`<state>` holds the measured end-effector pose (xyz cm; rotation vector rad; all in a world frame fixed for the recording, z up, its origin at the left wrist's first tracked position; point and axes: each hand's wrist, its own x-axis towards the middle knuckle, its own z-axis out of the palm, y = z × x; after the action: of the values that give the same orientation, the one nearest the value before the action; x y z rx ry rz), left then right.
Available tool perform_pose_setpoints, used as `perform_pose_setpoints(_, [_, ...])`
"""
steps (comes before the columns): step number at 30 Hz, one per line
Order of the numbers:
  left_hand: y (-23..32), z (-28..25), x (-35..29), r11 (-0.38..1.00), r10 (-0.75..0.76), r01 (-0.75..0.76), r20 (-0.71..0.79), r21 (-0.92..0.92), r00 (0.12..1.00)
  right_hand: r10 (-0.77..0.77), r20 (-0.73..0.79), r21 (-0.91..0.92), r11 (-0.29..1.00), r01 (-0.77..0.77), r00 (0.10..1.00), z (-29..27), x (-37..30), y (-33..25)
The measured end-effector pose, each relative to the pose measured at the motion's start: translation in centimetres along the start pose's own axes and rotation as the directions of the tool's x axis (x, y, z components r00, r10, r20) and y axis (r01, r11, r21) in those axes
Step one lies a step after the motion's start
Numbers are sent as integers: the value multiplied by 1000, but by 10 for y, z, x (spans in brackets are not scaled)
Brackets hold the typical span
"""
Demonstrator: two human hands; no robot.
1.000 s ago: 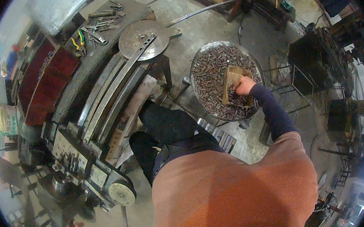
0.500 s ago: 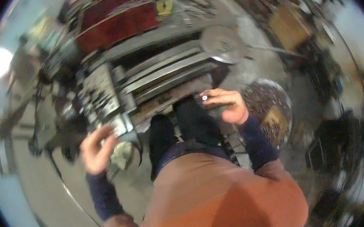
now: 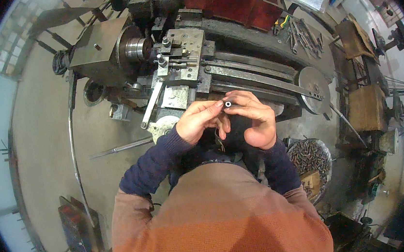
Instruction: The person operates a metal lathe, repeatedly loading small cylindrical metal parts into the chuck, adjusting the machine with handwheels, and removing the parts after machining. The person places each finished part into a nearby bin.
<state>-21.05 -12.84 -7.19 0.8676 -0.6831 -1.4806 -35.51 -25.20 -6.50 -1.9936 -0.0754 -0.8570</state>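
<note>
In front of my body, above the near side of a metal lathe, my two hands come together. My right hand grips a small tubular metal piece between its fingers; a bright ring-shaped end with a dark hole faces up. Meeting it from the other side, my left hand has its thumb and fingers pinched at the piece's left side. Fingers cover most of the piece's body, so its length cannot be told. The lathe's chuck and tool post lie beyond my hands to the left.
A dark red tray sits behind the lathe, with wrenches to its right. A round metal disc is at the bed's right end. At my lower right stands a tub of small metal parts. A long lever juts toward me.
My left hand has swung in from the far left, where it was apart, to meet my right hand at the metal piece. The view has turned left and become sharper.
</note>
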Motion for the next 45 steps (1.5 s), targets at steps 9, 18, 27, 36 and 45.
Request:
perform_pose_setpoints(9, [3, -1, 1, 997, 73, -72, -114, 13, 991, -3, -3, -22, 1000, 3, 1000, 5, 7, -1])
perform_pose_setpoints(18, [28, -2, -12, 471, 333, -90, -83, 877, 939, -58, 108, -339, 937, 91, 992, 20, 10, -18])
perform_pose_setpoints(27, [31, -12, -23, 859, 230, -118, -171, 498, 958, 86, 93, 7, 996, -87, 992, 20, 0, -1])
perform_pose_setpoints(36, [31, -10, -30, 891, 206, -138, -115, 432, 972, 109, 108, 156, 980, -125, 988, 25, -2, 4])
perform_pose_setpoints(45, [30, -12, -30, 847, 214, -171, -28, 502, 976, 114, 148, 186, 972, -141, 982, 27, -1, 3])
